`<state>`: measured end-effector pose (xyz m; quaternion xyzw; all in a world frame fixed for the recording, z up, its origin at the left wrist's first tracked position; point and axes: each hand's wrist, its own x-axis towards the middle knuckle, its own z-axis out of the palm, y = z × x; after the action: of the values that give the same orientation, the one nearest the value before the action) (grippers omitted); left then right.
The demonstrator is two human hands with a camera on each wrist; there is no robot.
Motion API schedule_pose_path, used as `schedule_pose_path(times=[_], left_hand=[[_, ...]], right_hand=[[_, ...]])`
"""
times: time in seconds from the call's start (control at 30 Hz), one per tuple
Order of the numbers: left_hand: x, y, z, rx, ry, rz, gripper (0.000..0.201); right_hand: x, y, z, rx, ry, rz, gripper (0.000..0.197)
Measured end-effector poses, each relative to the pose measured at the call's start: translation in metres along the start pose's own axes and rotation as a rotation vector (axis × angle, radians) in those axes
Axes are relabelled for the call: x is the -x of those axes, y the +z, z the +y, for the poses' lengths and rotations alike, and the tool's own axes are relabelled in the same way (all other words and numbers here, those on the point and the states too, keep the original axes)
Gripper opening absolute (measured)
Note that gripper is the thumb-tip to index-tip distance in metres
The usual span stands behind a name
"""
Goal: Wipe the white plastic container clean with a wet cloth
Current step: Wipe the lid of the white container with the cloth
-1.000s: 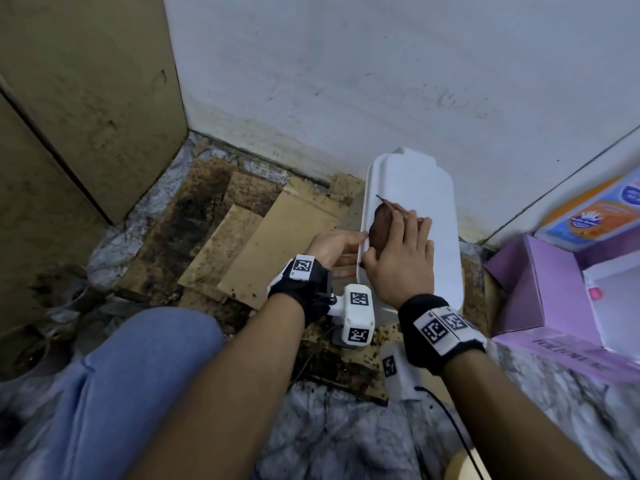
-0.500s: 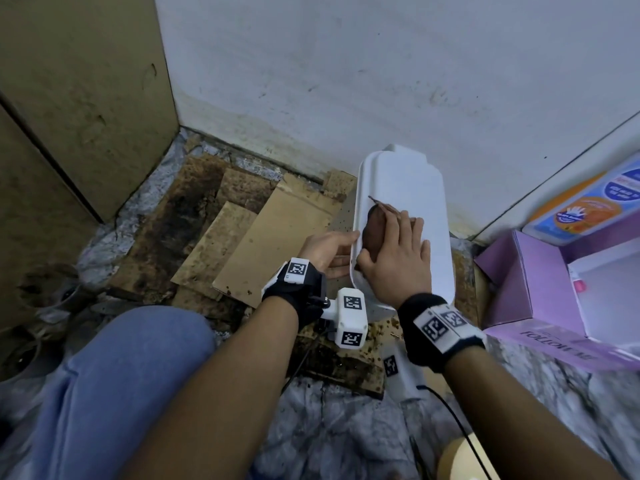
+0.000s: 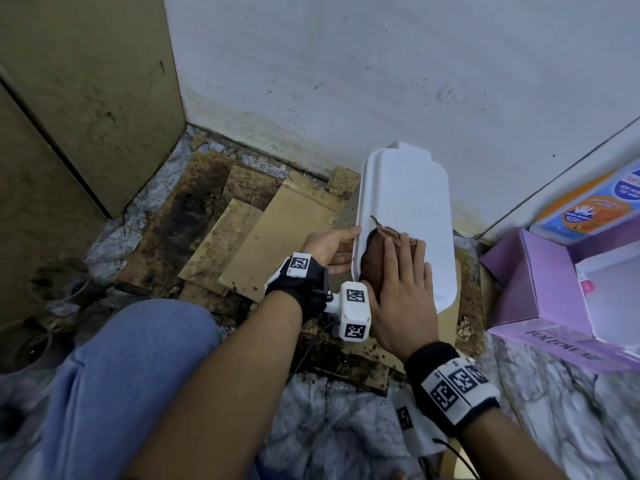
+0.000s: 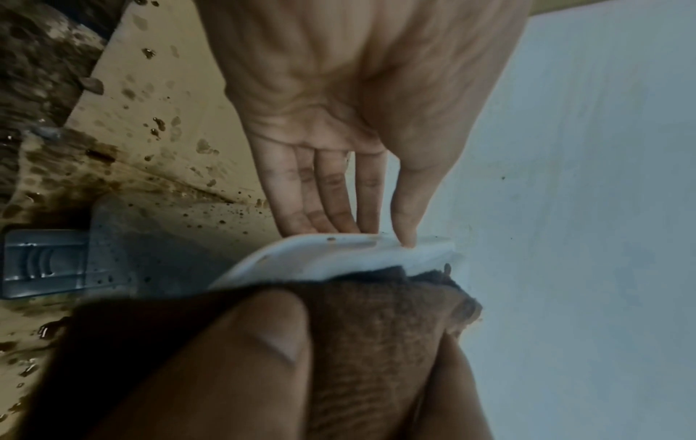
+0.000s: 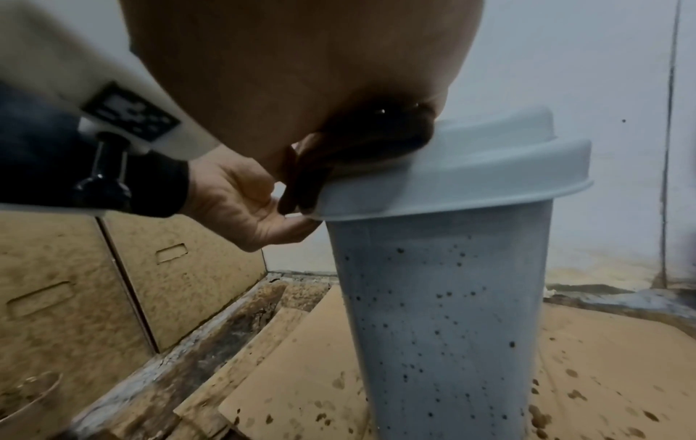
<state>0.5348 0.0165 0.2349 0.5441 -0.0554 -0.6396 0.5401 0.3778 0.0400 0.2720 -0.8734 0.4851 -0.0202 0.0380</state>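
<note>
A tall white plastic container (image 5: 440, 312), its side speckled with dark spots, stands on stained cardboard by the wall. Its white lid (image 3: 408, 202) faces up. My right hand (image 3: 401, 289) lies flat on a damp brown cloth (image 3: 372, 258), pressing it onto the lid's near left part with straight fingers. My left hand (image 3: 329, 247) pinches the lid's left rim (image 4: 320, 259), thumb on top and fingers underneath. The left wrist view shows the cloth (image 4: 376, 312) under my right thumb. In the right wrist view the cloth (image 5: 376, 140) hangs over the rim beside my left hand (image 5: 256, 208).
Stained cardboard sheets (image 3: 277, 237) cover the floor to the left. Brown boxes (image 3: 69, 98) stand at far left and a white wall (image 3: 381, 81) rises close behind. A purple box (image 3: 540, 289) and an orange-blue pack (image 3: 595, 202) sit right. My knee (image 3: 121, 375) is low left.
My right hand has slid the cloth along the lid toward me. The left hand keeps its hold on the rim.
</note>
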Motion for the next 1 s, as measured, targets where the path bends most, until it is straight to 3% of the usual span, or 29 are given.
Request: schedule_pose_path(times=[0.1,0.3,0.53,0.67,0.83,1.0], left_hand=[[0.003,-0.003,0.002,0.046,-0.012,-0.032,0.023],[0.007,-0.002,-0.001,0.108,-0.042,-0.111,0.025],[0.013,0.001,0.001,0.128,-0.071,-0.146,0.039],[0.014,0.000,0.004,0.121,-0.073,-0.155,0.054],[0.013,-0.003,0.002,0.109,-0.095,-0.162,0.047],[0.017,-0.005,0.001,0.123,-0.107,-0.168,0.045]], right_hand=[[0.004,-0.001,-0.001,0.026,-0.048,-0.036,0.076],[-0.010,0.000,0.003,0.159,-0.036,0.048,0.074],[-0.057,-0.007,-0.015,0.142,0.067,-0.017,0.079],[-0.041,-0.012,-0.011,0.137,0.052,-0.040,0.082],[-0.011,-0.006,-0.006,0.179,0.015,-0.003,0.082],[-0.054,-0.009,-0.020,0.167,0.082,-0.027,0.078]])
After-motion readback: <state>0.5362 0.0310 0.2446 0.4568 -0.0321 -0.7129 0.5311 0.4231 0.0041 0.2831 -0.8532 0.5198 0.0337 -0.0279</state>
